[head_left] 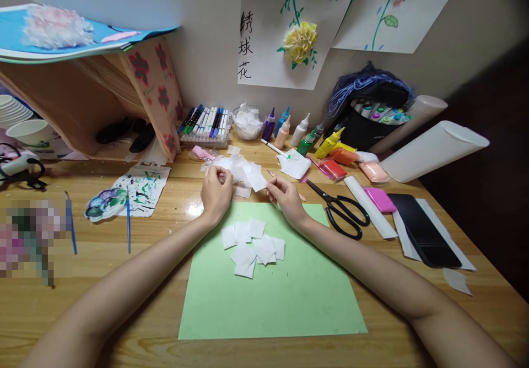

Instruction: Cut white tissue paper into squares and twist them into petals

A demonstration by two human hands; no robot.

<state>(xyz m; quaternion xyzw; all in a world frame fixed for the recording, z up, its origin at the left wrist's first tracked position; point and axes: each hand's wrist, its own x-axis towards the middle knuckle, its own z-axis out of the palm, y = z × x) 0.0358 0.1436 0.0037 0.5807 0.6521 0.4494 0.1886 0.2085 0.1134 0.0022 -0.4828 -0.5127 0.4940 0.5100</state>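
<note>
My right hand (pixel 285 196) pinches the edge of a white paper square (pixel 257 178) just beyond the green sheet. To its left, my left hand (pixel 217 189) is closed at the near side of a loose pile of white paper pieces (pixel 231 164); whatever its fingers hold is hidden. Several more white paper squares (pixel 243 259) lie overlapping on the upper half of the green sheet (pixel 264 307). Black-handled scissors (pixel 339 208) rest to the right of my right hand.
Paint bottles (pixel 283 133), a bowl of white paper (pixel 248 123) and a marker case (pixel 205 123) line the wall. Left are a paint-stained sheet (pixel 144 191) and a blue brush (pixel 128 222). A black phone (pixel 427 233) and a paper roll (pixel 436 150) lie right.
</note>
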